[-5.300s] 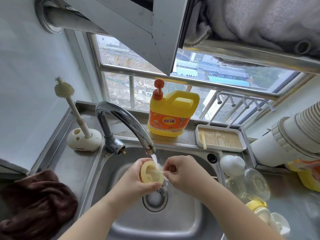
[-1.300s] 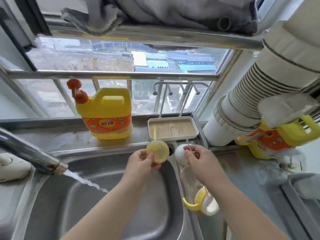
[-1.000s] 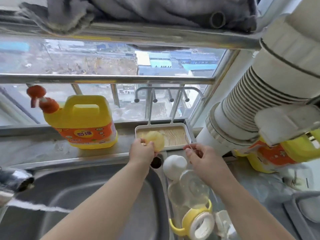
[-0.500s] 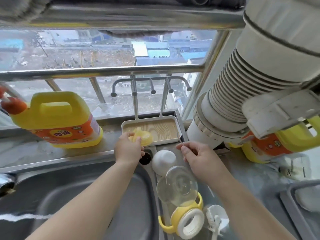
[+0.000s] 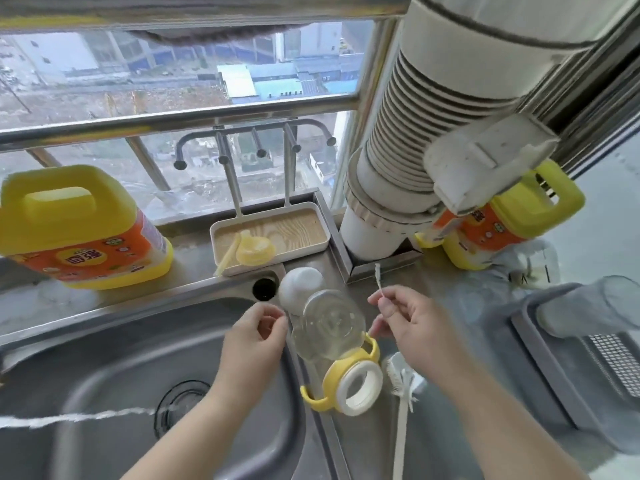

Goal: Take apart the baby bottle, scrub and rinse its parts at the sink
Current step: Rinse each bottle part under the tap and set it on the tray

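The yellow nipple piece (image 5: 254, 250) lies in the white drying tray (image 5: 320, 242) beside a yellow straw (image 5: 228, 255). A clear baby bottle (image 5: 329, 327) with a yellow handled collar (image 5: 349, 382) lies on the sink's right rim, next to a white cap (image 5: 300, 284). My left hand (image 5: 254, 336) hovers over the sink edge just left of the bottle, fingers loosely curled and holding nothing. My right hand (image 5: 410, 322) pinches a thin white straw brush (image 5: 379, 278) right of the bottle.
Water streams into the steel sink (image 5: 121, 368) from the left. A yellow detergent jug (image 5: 76, 230) stands on the ledge, a second one (image 5: 512, 223) at the right. A white bottle brush (image 5: 401, 386) lies on the counter. A ribbed duct (image 5: 408, 143) and a grey rack (image 5: 571, 358) stand at right.
My left hand set the yellow nipple piece down in the tray and drew back to the sink edge. My right hand moved slightly back with the thin brush.
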Tool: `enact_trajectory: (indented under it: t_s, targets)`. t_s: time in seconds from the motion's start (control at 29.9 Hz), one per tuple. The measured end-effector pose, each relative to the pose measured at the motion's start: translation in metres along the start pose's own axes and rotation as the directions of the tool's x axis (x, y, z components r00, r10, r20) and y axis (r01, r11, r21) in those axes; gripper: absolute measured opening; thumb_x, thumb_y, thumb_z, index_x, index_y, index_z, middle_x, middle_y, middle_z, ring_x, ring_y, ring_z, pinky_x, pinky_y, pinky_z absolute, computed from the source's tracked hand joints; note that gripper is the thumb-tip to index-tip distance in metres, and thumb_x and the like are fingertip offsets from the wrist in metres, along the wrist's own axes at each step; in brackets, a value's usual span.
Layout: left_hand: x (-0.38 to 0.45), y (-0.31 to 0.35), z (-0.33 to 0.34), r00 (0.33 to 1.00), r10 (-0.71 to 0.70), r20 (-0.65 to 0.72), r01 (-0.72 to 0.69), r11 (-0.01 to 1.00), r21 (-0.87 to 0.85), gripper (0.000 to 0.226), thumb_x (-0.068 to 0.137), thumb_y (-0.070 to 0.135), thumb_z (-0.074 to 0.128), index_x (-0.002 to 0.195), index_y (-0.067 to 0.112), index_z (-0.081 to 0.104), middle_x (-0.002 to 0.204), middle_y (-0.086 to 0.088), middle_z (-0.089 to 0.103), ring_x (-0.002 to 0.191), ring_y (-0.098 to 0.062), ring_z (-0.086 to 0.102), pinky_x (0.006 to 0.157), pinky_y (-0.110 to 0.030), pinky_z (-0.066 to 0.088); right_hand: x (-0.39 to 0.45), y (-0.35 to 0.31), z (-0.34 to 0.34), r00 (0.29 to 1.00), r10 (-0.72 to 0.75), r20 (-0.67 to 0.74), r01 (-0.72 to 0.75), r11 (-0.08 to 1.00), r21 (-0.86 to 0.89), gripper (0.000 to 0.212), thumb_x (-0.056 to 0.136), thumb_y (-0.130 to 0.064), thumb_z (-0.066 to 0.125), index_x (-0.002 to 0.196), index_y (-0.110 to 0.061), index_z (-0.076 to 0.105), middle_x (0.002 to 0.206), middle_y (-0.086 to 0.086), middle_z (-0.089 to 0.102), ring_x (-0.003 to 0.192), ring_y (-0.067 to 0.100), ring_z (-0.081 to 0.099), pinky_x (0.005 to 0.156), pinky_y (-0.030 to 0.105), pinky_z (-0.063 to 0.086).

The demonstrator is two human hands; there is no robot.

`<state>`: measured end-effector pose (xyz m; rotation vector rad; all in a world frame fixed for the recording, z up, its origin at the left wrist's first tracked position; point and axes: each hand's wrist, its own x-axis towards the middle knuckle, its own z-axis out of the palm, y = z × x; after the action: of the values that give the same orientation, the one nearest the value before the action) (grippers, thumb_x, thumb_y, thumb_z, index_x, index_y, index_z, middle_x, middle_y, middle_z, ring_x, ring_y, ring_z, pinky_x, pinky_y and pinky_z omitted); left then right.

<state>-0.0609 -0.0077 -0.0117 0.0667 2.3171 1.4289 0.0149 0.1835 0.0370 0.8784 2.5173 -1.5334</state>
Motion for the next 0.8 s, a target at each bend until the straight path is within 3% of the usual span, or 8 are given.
enact_trajectory:
  t_s: [0.13,0.27,0.33,0.43,0.5,0.63,0.7,0.8]
  targets:
    - [-0.026,-0.021,0.007,0.999,0.008,0.031,-0.011,0.996,0.087,0.015,0.086,0.011,0.061,0.074,0.02,0.061,0.067,0.001,0.061,0.065,-0.002,0.053,0.059,-0.012,0.041,-0.03,0.028,0.009,0.986,0.102,-0.13,-0.099,0.995,0.024,0.021,0.094,-0.024,0.053,0.076,-0.027,0.063,0.066,-0.014,0.067,0.06,-0.005,0.058,0.055,0.006,0.041]
    - [-0.045,-0.03,0.02,0.985,0.041,0.169,-0.07,0.983,0.168,0.008,0.084,0.02,0.067,0.078,0.023,0.063,0.077,0.005,0.063,0.072,-0.002,0.054,0.063,-0.006,0.038,-0.062,0.062,0.029,0.958,0.228,-0.176,-0.235,0.972,-0.019,0.022,0.091,-0.025,0.058,0.07,-0.025,0.065,0.062,-0.008,0.06,0.06,0.01,0.055,0.064,0.028,0.048]
    - [-0.049,-0.03,0.029,0.972,0.03,0.235,-0.084,0.97,0.226,0.013,0.082,0.032,0.068,0.088,0.022,0.064,0.086,0.008,0.062,0.083,-0.005,0.051,0.068,-0.006,0.037,-0.076,0.074,0.042,0.949,0.27,-0.164,-0.29,0.95,-0.115,0.023,0.09,-0.026,0.058,0.068,-0.022,0.063,0.06,-0.007,0.058,0.059,0.011,0.054,0.06,0.024,0.045]
    - [-0.053,-0.024,0.042,0.961,0.023,0.274,-0.112,0.943,0.314,0.03,0.079,0.047,0.066,0.099,0.027,0.06,0.087,0.012,0.059,0.093,-0.011,0.05,0.088,-0.028,0.041,-0.088,0.086,0.06,0.945,0.291,-0.15,-0.32,0.918,-0.236,0.019,0.09,-0.024,0.058,0.078,-0.011,0.067,0.073,0.0,0.066,0.072,0.018,0.06,0.064,0.027,0.045]
    - [-0.056,-0.017,0.049,0.963,0.023,0.269,-0.114,0.938,0.329,0.027,0.079,0.045,0.067,0.099,0.034,0.053,0.085,0.018,0.056,0.094,-0.012,0.051,0.092,-0.032,0.039,-0.092,0.09,0.067,0.941,0.3,-0.153,-0.329,0.916,-0.228,0.012,0.088,-0.022,0.061,0.083,-0.013,0.067,0.081,0.001,0.069,0.079,0.019,0.062,0.067,0.026,0.044]
    - [-0.062,-0.011,0.057,0.971,0.003,0.239,-0.042,0.986,0.162,0.021,0.081,0.032,0.068,0.096,0.031,0.054,0.082,0.016,0.058,0.079,0.0,0.055,0.063,-0.011,0.041,-0.099,0.096,0.068,0.921,0.243,-0.305,-0.311,0.929,-0.201,0.015,0.086,-0.027,0.063,0.078,-0.022,0.052,0.074,-0.009,0.056,0.072,0.015,0.053,0.063,0.027,0.037]
    - [-0.066,-0.01,0.057,0.97,0.012,0.241,-0.047,0.989,0.139,0.017,0.081,0.029,0.068,0.092,0.027,0.055,0.081,0.01,0.06,0.074,-0.001,0.054,0.059,-0.011,0.04,-0.101,0.099,0.067,0.888,0.202,-0.412,-0.317,0.919,-0.234,0.019,0.09,-0.028,0.058,0.081,-0.02,0.043,0.077,-0.01,0.044,0.076,0.016,0.045,0.065,0.027,0.03]
    - [-0.074,-0.012,0.055,0.966,0.006,0.26,-0.037,0.993,0.114,0.013,0.081,0.022,0.068,0.083,0.025,0.055,0.081,0.002,0.061,0.069,-0.007,0.053,0.055,-0.009,0.04,-0.1,0.108,0.068,0.889,0.245,-0.386,-0.36,0.896,-0.26,0.014,0.091,-0.028,0.055,0.089,-0.018,0.045,0.087,-0.006,0.044,0.087,0.021,0.05,0.069,0.027,0.031]
